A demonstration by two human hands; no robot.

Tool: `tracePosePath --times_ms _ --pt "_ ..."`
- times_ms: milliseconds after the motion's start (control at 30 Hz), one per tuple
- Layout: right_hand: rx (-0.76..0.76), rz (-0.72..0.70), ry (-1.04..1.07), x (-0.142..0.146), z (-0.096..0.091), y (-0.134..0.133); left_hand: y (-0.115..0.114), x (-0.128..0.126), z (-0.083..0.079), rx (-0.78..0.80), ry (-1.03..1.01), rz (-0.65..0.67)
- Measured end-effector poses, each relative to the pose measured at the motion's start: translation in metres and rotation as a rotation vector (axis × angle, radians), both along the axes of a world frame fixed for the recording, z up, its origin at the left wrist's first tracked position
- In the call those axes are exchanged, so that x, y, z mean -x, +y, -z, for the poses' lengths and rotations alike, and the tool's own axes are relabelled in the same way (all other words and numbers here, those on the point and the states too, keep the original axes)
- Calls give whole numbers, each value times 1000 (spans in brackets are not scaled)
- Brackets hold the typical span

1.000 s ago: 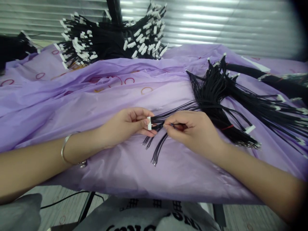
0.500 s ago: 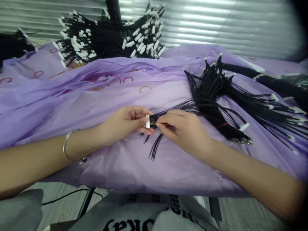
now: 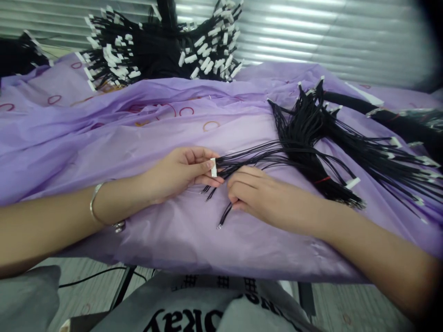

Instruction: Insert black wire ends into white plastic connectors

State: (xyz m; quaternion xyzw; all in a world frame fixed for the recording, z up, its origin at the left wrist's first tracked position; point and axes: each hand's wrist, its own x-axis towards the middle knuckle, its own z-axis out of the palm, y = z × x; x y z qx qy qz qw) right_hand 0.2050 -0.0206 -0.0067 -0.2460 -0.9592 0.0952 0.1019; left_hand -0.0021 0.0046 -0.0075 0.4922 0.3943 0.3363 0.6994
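Pinching a small white connector (image 3: 213, 167) between thumb and fingertips, the left hand (image 3: 180, 173) holds it just above the purple sheet (image 3: 104, 138) on the tabletop, black wires fanning rightward from it. The right hand (image 3: 258, 196) lies curled just beside it, fingers closed on loose wires (image 3: 224, 216) whose bare tips trail toward the table's near edge. This looks like wire-by-wire loading of the connector; the next insertion calls for aligning one tip with an open slot.

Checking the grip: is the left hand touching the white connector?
Touching: the head view shows the left hand pinching the white connector between thumb and fingertips.
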Motion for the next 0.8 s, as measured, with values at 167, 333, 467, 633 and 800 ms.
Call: tracePosePath --times_ms 167,333,467,633,800 --pt "132 9 169 1 -5 -2 -1 2 2 -60 29 36" --pt "115 -39 206 5 -10 -7 -1 2 3 -95 40 78" --pt "69 32 300 5 -7 -8 -2 2 2 -99 51 86" --pt "99 331 411 3 -6 -3 -2 1 1 -132 58 110" --pt "173 463 394 4 -8 0 -2 2 3 -131 85 119"
